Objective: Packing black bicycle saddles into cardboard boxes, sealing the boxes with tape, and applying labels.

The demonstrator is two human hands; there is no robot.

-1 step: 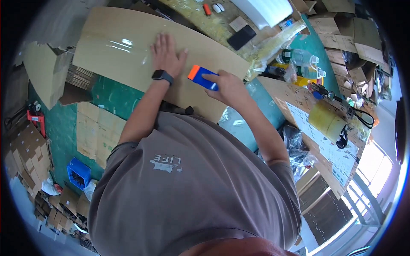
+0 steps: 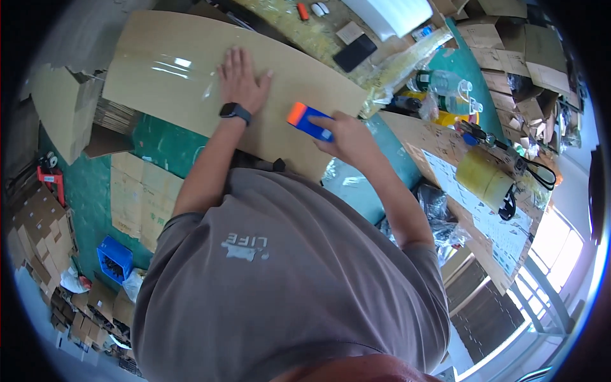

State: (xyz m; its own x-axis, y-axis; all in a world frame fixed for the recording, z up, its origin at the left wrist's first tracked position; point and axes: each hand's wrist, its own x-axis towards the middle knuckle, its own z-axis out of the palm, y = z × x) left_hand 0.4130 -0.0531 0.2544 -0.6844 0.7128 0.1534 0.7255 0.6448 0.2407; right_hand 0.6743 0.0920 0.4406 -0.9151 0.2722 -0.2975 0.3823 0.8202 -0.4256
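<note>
A large brown cardboard sheet (image 2: 159,83), with glossy streaks at its left, lies across the table in front of me. My left hand (image 2: 243,83) rests palm down on the middle of it, fingers stretched, a dark watch on the wrist. My right hand (image 2: 349,137) grips a small blue box-shaped piece with an orange end (image 2: 312,122), over the sheet's right part. Its orange end points left, toward my left hand. Whether the piece touches the cardboard I cannot tell.
Beyond the sheet lie a dark phone (image 2: 355,53), an orange object (image 2: 302,11) and a white foam roll (image 2: 394,16). To the right are plastic bottles (image 2: 445,83) and a yellowish tape roll (image 2: 484,177) in a dispenser. A blue crate (image 2: 116,258) stands lower left.
My right hand has shifted slightly right with the blue and orange piece, widening the gap to my left hand. My left hand stays flat on the cardboard. The whole view has shifted a little.
</note>
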